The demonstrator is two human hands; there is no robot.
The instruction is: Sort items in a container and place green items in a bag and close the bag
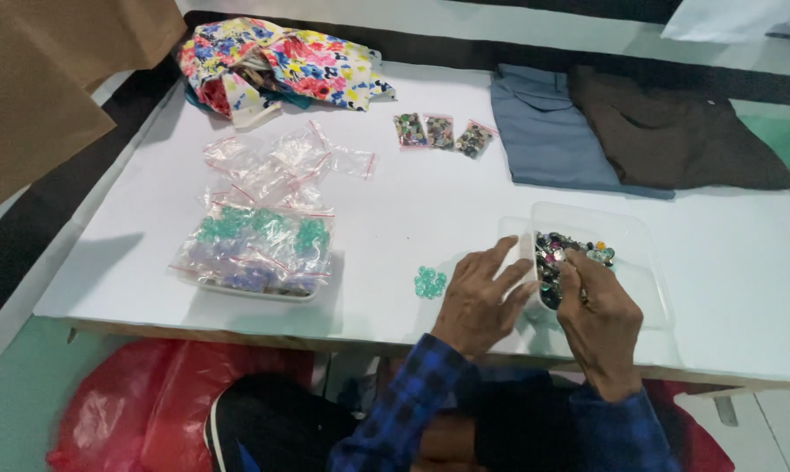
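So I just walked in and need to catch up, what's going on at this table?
A person in a blue checked shirt has both hands at a clear plastic tray of mixed coloured beads. The right hand picks among them; the left hand rests against the tray's edge. A small pile of green beads lies beside it, with filled bags further left.

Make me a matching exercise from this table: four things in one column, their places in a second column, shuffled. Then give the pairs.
1. clear tray of mixed gems
2. green gem pile
3. floral cloth
4. brown garment

A. far left corner
B. far right, beside the blue garment
C. at the right hand
D. just left of the left hand

Pairs: 1-C, 2-D, 3-A, 4-B
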